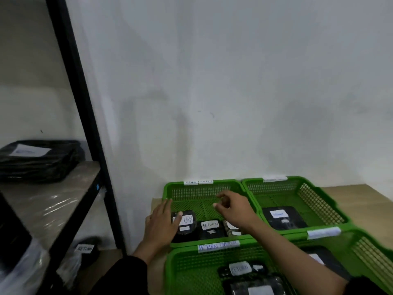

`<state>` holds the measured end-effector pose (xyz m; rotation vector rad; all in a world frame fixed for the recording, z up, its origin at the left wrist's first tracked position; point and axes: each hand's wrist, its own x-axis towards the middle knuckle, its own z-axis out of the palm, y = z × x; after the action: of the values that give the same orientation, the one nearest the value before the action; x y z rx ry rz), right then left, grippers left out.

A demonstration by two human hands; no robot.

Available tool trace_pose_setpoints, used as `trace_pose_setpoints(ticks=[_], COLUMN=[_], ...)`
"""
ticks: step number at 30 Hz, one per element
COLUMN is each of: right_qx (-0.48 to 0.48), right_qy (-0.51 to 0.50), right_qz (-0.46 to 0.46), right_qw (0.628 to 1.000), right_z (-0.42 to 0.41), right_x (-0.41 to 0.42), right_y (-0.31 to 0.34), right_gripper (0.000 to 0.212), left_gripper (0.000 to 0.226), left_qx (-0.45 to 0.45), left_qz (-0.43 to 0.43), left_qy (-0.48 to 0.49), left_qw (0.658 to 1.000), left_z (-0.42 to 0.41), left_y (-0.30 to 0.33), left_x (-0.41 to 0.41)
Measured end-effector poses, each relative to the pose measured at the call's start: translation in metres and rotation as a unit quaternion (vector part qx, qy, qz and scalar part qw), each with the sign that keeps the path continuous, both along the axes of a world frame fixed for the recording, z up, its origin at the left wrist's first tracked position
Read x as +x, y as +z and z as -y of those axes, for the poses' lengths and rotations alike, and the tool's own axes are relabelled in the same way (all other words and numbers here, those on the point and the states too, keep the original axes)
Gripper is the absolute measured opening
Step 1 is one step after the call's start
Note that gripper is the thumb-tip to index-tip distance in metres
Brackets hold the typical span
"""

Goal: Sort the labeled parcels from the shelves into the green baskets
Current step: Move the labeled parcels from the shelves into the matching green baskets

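Observation:
Several green baskets stand on a low table. In the far left basket (200, 189) lie three black parcels with white RETURN labels. My left hand (160, 223) rests flat on the leftmost parcel (187, 222), thumb on its label. My right hand (232, 209) hovers over the same basket with fingers loosely curled and nothing in it, above the right parcel (230, 227). The middle parcel (210, 228) lies between them. The far right basket (302, 192) holds one black parcel (281, 217). The near left basket (191, 271) holds labeled parcels (244, 273).
A black metal shelf unit (85, 116) stands at the left, with a stack of black parcels (38, 160) on its wrapped board. A labeled parcel (86, 250) lies on the lower level. A white wall is behind the baskets. A near right basket (370, 252) is partly cut off.

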<state>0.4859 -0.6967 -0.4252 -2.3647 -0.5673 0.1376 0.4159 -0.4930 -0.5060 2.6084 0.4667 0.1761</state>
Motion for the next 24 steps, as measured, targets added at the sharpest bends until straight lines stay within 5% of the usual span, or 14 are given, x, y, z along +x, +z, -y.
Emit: trace_pose_setpoints(ticks=[12, 24], right_qx=[0.051, 0.088], right_qy=[0.013, 0.012], right_qz=[0.080, 0.104], right_qw=[0.995, 0.991], right_z=[-0.004, -0.033], right_x=[-0.154, -0.363], right_y=[0.075, 0.075], right_gripper=[0.032, 0.028], left_gripper=[0.055, 0.048], left_qx=[-0.022, -0.050], left_qz=[0.096, 0.094], left_qy=[-0.067, -0.138], left_qw=[0.993, 0.985], left_z=[-0.013, -0.031], left_y=[0.101, 0.115], left_x=[-0.093, -0.317])
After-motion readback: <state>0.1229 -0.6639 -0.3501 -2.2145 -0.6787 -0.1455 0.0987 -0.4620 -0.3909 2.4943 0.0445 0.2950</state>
